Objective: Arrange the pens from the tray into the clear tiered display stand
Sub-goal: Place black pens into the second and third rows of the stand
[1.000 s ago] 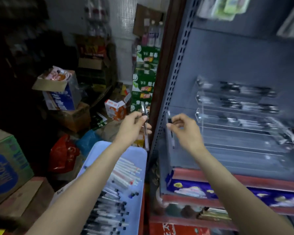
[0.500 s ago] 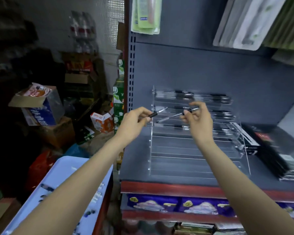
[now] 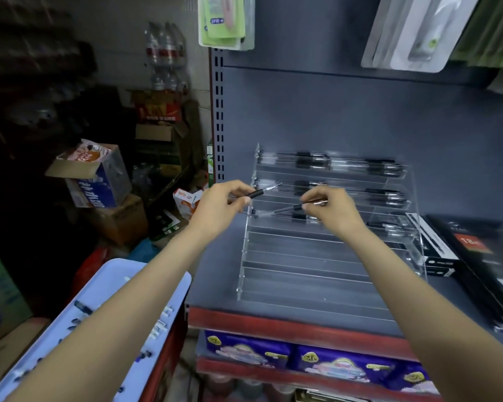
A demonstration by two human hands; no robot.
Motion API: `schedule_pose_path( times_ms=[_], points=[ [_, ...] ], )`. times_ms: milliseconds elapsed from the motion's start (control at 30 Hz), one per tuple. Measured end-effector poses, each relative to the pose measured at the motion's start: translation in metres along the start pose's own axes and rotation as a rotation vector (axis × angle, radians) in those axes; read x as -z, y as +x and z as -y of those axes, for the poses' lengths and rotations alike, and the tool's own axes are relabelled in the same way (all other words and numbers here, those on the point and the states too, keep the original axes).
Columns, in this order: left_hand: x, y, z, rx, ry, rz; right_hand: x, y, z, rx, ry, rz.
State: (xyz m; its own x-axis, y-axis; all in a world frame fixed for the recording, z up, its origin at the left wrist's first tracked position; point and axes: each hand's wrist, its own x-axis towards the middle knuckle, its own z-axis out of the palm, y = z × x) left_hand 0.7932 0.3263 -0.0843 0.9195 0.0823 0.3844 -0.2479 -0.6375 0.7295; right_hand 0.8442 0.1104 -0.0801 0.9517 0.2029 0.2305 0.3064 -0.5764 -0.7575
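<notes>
Both hands at frame centre, each pinching one pen before the stand.

Left hand pinches a black-grip clear pen; right hand pinches a second black-and-clear pen. Clear acrylic tiered display stand sits on the grey shelf, upper tiers stocked. Pale blue tray lower left, forearm across it. Black boxes crowd the stand's right side.

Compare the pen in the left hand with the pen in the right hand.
The left hand's pen is gripped near its back end; the right hand's pen is pinched mid-barrel. The left hand's pen sits higher, by the clear stand's left edge; the right hand's sits lower, over the third tier. Both tilt up rightward.
</notes>
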Motion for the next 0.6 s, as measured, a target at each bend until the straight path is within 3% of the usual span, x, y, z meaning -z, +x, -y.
schedule_pose_path(
  times_ms=[333, 600],
  points=[
    [-0.006, 0.001, -0.004, 0.004, 0.034, 0.037, 0.002, 0.012, 0.002, 0.008, -0.319, 0.133],
    [-0.009, 0.0, -0.001, -0.001, 0.156, 0.088, 0.002, 0.022, 0.004, 0.039, -0.432, 0.258]
  ],
)
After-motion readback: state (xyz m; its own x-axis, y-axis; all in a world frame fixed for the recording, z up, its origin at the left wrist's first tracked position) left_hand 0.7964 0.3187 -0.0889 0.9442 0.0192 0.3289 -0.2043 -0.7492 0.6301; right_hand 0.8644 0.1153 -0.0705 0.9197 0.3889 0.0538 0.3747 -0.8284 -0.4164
